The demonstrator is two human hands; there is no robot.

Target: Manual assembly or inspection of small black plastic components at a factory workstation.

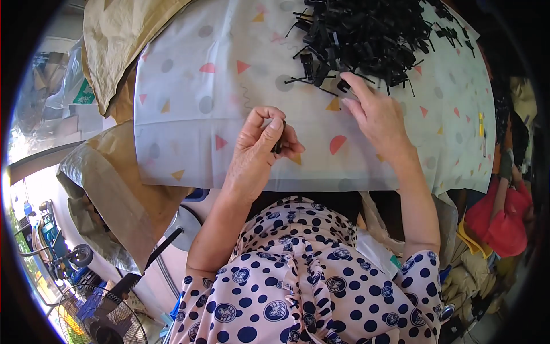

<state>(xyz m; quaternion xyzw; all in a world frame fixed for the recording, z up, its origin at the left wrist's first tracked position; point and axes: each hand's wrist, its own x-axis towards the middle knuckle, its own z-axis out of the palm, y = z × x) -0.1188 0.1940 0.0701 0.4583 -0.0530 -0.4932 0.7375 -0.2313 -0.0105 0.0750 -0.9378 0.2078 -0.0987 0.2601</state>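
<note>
My left hand (pixel 256 140) is closed over the middle of the table's near part, thumb and fingers pinching a small black plastic part (pixel 279 143). Most of that part is hidden behind the fingers. Farther off and to the right, my right hand (pixel 375 112) reaches to the near edge of a heap of black plastic parts (pixel 366 40). Its thumb and forefinger are spread, with one loose black part (pixel 344 86) between their tips; whether they touch it is hard to see. Many parts in the heap have thin stick-like arms poking out.
A white table cover (pixel 195 126) with coloured shapes lies under everything. Brown paper (pixel 123 51) hangs over the left side. A yellow pen-like item (pixel 481 125) rests near the right edge. A black fan (pixel 103 315) stands low on the left, and a person in red (pixel 507 223) is at the right.
</note>
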